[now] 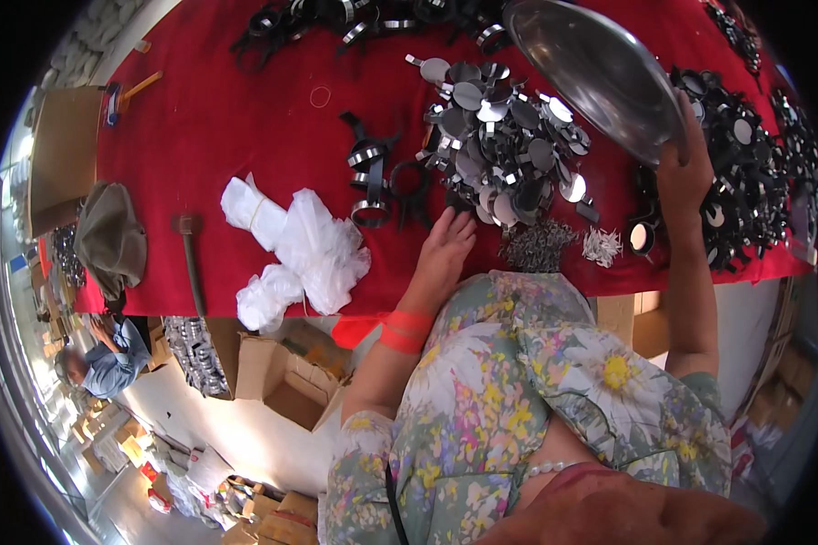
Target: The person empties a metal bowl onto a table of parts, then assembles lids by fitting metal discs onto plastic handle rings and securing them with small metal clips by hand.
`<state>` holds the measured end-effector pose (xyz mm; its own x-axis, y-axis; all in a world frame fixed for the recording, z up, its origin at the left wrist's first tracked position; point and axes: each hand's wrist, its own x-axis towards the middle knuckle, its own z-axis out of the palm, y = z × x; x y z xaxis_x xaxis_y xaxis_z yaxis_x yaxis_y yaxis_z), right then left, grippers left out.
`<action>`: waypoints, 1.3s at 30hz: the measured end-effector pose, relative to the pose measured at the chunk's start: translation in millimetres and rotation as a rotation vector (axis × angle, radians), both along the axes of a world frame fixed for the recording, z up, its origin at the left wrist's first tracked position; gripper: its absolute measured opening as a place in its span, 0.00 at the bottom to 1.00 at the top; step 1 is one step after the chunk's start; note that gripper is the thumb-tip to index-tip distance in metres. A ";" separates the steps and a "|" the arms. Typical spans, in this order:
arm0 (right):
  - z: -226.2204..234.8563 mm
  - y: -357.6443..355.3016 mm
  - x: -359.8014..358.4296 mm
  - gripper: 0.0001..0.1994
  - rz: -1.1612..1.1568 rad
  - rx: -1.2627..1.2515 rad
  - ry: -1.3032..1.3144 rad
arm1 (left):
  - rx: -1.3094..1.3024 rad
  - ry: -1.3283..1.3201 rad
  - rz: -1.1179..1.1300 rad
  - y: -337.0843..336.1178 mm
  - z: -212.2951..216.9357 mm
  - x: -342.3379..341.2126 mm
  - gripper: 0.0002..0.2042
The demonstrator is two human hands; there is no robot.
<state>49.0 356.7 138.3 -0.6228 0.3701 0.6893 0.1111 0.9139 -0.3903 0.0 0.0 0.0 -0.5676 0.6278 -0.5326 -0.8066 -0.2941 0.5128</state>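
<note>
At the far left of the red-covered tabletop [282,127] stands one cardboard box [64,145], with one drab cloth item [112,241] nearer the person and one orange-handled tool [143,86] lying farther back. Next comes one hammer [191,272], its head pointing away, then a bunch of whitish plastic bags [327,250], overlapping too much to count. Beyond them lies one thin loop [320,96]; to the right, two shiny rings [367,157] with black straps and one black ring [411,182] sit close together. The left hand [447,243], one red band [407,331] above its wrist, is palm down with fingers loosely extended, gripping nothing visible, its fingertips at the near left edge of a pile of round metal discs [500,136] — dozens, not countable singly. That pile lies between the two hands, mostly farther out than the left. In front of it are two small heaps, one of dark pins [538,247] and one of pale pins [602,246]. The right hand [686,173] is closed on the rim of one metal bowl [600,73] — steeply tilted, just beyond that hand and right of the pile. Farthest right spreads a large heap of black parts [745,182], too many to count.
</note>
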 end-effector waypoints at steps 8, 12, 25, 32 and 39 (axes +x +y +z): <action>6.2 97.0 -33.0 0.23 -0.262 -0.195 0.031 | -0.193 0.347 0.208 -38.1 35.4 -10.0 0.28; -6.2 150.7 -81.8 0.24 -0.311 -0.107 0.038 | -0.738 1.036 0.312 -36.8 28.6 -27.1 0.25; -48.1 233.6 -349.0 0.28 -0.382 0.131 -0.213 | -1.477 1.816 -0.415 -8.9 -61.5 -41.1 0.24; -62.4 168.2 -378.7 0.30 -0.166 0.099 -0.361 | -1.438 1.832 -0.333 -9.8 -61.3 -44.9 0.23; -48.1 136.8 -289.0 0.32 0.069 0.039 -0.301 | -1.387 1.836 -0.310 -6.3 -57.4 -43.2 0.25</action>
<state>-240.0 493.6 90.2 -0.8242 0.2968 0.4823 0.1535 0.9369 -0.3142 -43.2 -6.3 -57.4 -0.7707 0.6005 0.2134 0.6362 0.7440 0.2043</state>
